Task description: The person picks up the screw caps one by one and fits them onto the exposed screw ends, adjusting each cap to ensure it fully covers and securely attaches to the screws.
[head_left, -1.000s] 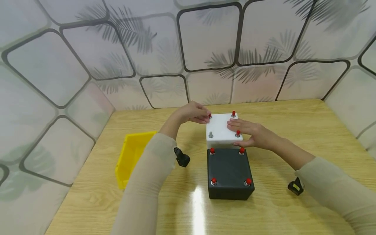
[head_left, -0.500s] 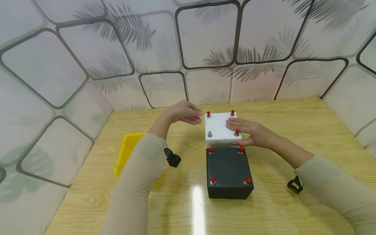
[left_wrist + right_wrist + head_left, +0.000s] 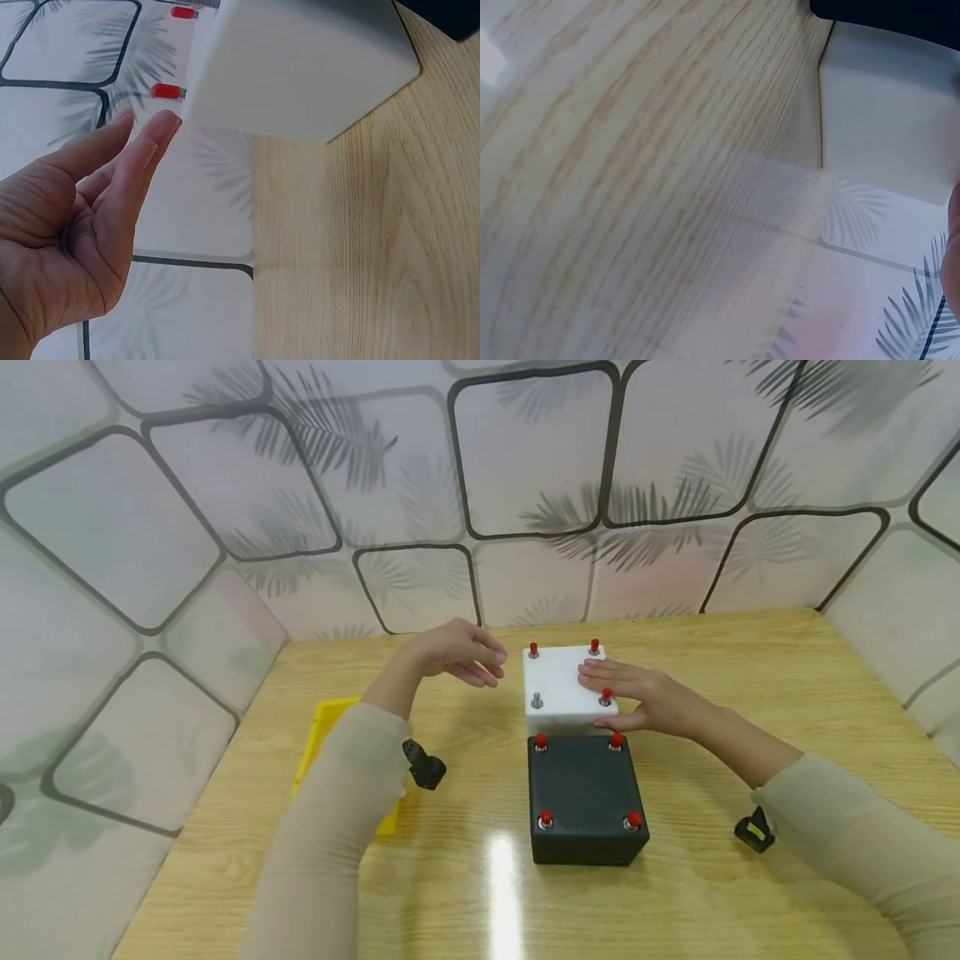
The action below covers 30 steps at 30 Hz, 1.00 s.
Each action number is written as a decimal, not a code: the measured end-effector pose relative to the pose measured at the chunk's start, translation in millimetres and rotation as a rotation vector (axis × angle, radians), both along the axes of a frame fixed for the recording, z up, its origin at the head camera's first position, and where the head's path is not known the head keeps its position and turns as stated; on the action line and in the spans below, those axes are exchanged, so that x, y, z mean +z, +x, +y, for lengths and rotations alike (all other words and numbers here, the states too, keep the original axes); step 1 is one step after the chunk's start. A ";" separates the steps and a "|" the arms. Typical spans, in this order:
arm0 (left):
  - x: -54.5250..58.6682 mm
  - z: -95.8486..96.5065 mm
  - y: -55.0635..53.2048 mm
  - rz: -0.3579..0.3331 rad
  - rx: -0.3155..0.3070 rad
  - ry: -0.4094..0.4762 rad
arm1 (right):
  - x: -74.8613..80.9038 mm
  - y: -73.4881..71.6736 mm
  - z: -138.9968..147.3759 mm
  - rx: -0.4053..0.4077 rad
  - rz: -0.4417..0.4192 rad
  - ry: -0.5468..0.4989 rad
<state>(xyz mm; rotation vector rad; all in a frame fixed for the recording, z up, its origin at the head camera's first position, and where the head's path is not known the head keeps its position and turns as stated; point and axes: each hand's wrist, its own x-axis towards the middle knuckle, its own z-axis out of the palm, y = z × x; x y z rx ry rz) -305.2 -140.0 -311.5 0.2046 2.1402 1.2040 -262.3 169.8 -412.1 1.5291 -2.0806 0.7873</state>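
A white box (image 3: 558,681) stands on the table with a threaded metal post at each top corner. Red caps cover three posts; the near-left post (image 3: 537,701) is bare metal. My right hand (image 3: 637,693) rests on the box's right side, straight fingers flat on its top and thumb along the front wall. To the left, my left hand (image 3: 461,652) hovers apart from the box, fingers loosely bent and holding nothing. In the left wrist view, its fingertips overlap the box edge near a red cap (image 3: 166,91). Right in front sits a black box (image 3: 583,785) with red-capped corner posts.
A yellow bin (image 3: 318,735) stands on the left of the wooden table (image 3: 465,893), largely covered by my left forearm. Patterned fabric walls (image 3: 536,452) rise behind and left of the table. A black wrist camera (image 3: 425,767) hangs off my left sleeve.
My left hand has let go of the red cap on the white box's far-left post and moved left, away from the box. The right hand stays in place on the box.
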 end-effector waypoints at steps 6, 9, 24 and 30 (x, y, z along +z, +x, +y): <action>1.6 -11.1 0.3 -0.007 -0.014 -0.031 | 1.1 -2.3 -1.0 -0.001 -0.013 0.007; 1.8 -18.3 1.8 -0.013 -0.024 -0.037 | 1.0 -2.4 -0.9 -0.005 -0.011 0.009; 14.1 -53.6 15.1 0.012 -0.036 -0.086 | -0.8 -3.7 -1.1 -0.028 -0.003 0.013; 12.5 -68.6 18.4 0.013 -0.007 -0.101 | -1.8 -3.2 -2.1 -0.024 0.003 0.015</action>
